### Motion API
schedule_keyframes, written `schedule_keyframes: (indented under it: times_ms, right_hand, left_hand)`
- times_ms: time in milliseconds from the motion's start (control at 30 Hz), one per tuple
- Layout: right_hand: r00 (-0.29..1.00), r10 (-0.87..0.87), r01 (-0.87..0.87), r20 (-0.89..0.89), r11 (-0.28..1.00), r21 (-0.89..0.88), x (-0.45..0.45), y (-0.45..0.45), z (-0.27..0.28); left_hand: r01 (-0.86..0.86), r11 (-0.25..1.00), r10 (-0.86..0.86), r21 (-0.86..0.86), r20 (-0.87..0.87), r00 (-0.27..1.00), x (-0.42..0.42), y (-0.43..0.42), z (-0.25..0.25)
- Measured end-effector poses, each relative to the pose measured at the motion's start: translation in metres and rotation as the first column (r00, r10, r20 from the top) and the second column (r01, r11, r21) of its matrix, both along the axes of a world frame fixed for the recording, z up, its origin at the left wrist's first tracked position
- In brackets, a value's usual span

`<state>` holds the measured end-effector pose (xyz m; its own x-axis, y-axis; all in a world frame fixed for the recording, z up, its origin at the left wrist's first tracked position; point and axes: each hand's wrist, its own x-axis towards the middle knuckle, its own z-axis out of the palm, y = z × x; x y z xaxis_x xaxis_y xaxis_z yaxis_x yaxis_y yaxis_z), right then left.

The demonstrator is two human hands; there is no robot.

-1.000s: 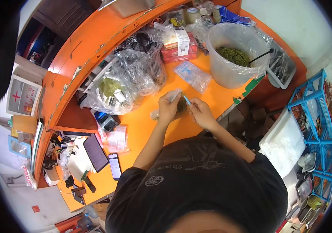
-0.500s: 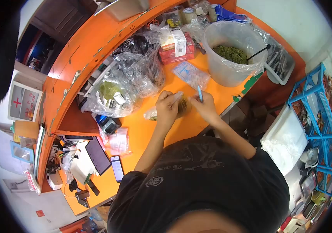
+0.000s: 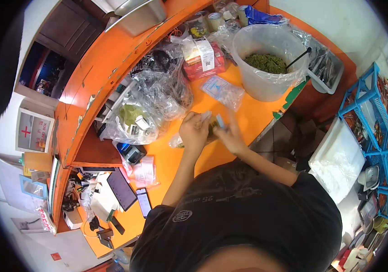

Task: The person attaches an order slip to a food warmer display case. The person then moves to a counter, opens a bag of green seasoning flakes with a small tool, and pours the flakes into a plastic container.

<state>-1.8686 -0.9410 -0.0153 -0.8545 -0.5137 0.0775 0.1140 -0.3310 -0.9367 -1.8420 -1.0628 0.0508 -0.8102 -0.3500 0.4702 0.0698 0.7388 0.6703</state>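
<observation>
My left hand is closed on the gathered top of a clear plastic bag with dark green contents, over the orange table. Close to the bag's right side, my right hand holds a thin light-blue strip; its fingers are partly blurred. A second small clear bag lies beside my left wrist. Beyond my hands is a flat packet with blue print. The large translucent bucket, up and to the right, holds chopped green matter and a black-handled tool.
Plastic bags and a red box line the shelf side. A card terminal, tablet and phone lie at left. Blue racks and a stack of white bags stand at right.
The view has shifted slightly. My right hand has moved with the blue strip, which was upright and farther from the bag half a second ago and is now near it. My left hand keeps its grip.
</observation>
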Motion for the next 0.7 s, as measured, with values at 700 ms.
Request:
schedule_keyframes:
  times_ms: [700]
  right_hand:
    - [0.998,0.060,-0.057,-0.027,0.993,0.105,-0.039,0.011,0.006]
  left_hand:
    - [0.089,0.975,-0.101,0.201,0.054,0.993,0.003,-0.004,-0.005]
